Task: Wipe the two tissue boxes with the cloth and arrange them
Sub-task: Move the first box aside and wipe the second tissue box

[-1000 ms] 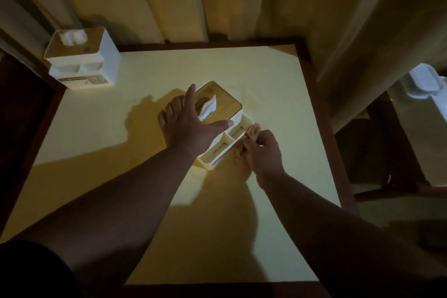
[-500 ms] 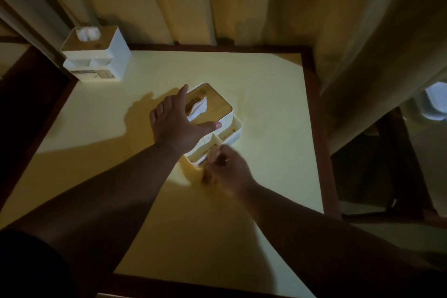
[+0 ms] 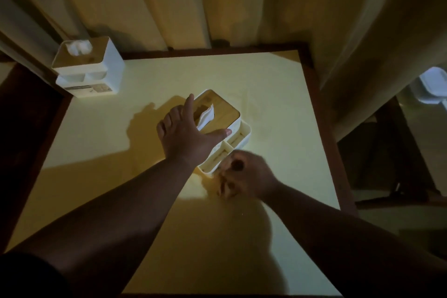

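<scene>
A white tissue box with a wooden lid (image 3: 223, 111) and open side compartments stands askew in the middle of the yellow table (image 3: 271, 89); a tissue (image 3: 206, 117) sticks up from its slot. My left hand (image 3: 186, 138) rests on it with straight, spread fingers over the lid's left part and the thumb along the near side. My right hand (image 3: 244, 176) is at the box's near corner, fingers curled around what looks like a small pale cloth, which is hard to make out. The second tissue box (image 3: 96, 72) stands at the table's far left corner.
Curtains (image 3: 169, 2) hang close behind the table. The tabletop has a dark wooden rim (image 3: 321, 128). A dark wooden chair (image 3: 387, 152) stands to the right, with a white object (image 3: 433, 87) beyond it. The light is dim.
My right hand slid from the right end of the box's compartment side down to its near corner. My left hand stayed on the lid. The camera shifted a little.
</scene>
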